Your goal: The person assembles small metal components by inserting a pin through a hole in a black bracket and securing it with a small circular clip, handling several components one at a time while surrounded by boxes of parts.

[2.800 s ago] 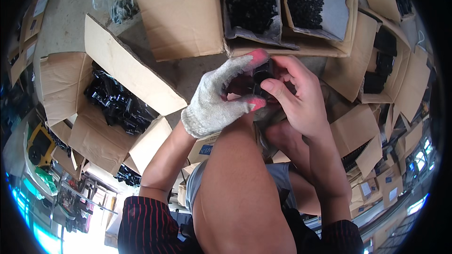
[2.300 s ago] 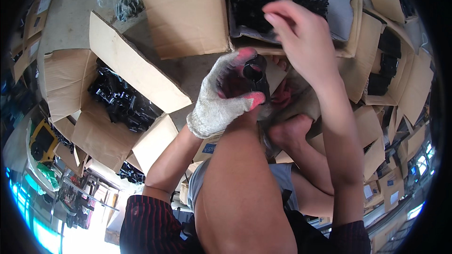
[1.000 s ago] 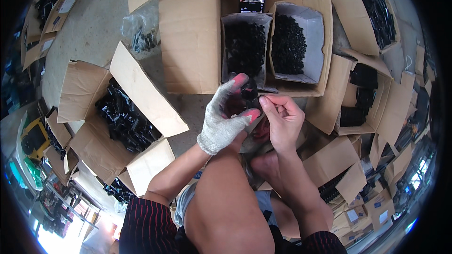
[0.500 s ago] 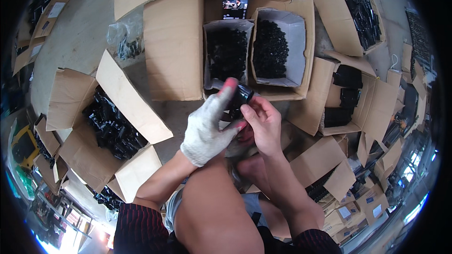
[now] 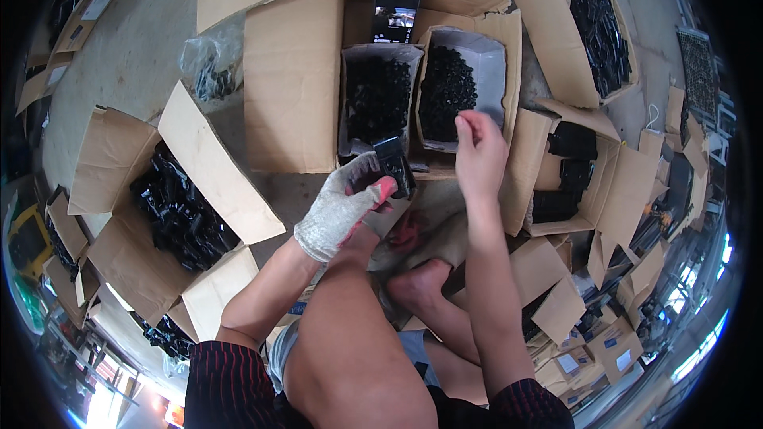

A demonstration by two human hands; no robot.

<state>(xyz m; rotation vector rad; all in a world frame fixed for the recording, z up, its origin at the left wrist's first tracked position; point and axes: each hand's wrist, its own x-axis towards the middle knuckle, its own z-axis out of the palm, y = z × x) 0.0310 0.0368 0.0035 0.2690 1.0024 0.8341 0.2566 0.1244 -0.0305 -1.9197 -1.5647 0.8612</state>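
My left hand (image 5: 342,208), in a grey-white work glove with red fingertips, grips a glossy black plastic part (image 5: 394,167), tilted in front of the left bin. My bare right hand (image 5: 482,155) hovers by the near right corner of the right bin, thumb and fingers pressed together; whatever they pinch, if anything, is hidden or too small. The left bin (image 5: 343,103) and the right bin (image 5: 494,52) are grey-lined and hold many small black pieces. Both stand inside a large open carton (image 5: 290,87).
A phone (image 5: 396,12) with a lit screen leans behind the bins. A carton of black parts (image 5: 187,206) stands at left, another (image 5: 600,44) at far right, and one with larger black pieces (image 5: 572,175) at right. A clear plastic bag (image 5: 211,67) lies on the floor.
My right hand has left the black part and moved right and up toward the right bin. My left hand keeps the part, now slightly lower and tilted differently.
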